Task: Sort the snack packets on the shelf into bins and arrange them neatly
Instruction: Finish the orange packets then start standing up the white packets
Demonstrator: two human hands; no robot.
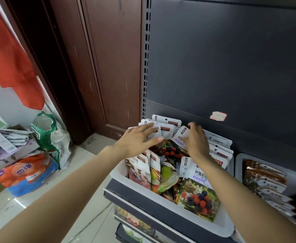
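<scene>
A white bin sits on the dark shelf, full of snack packets. Upright white-topped packets stand in a row at its back left. My left hand lies with straight fingers against the tops of that row. My right hand curls its fingers over the top of a berry candy packet standing at the back middle. Another berry packet leans at the bin's front right, and fruit packets stand at the front left.
A second white bin to the right holds brown packets. The dark shelf back panel rises behind. On the floor to the left lie a green-white sack, an orange bag and a box of packets.
</scene>
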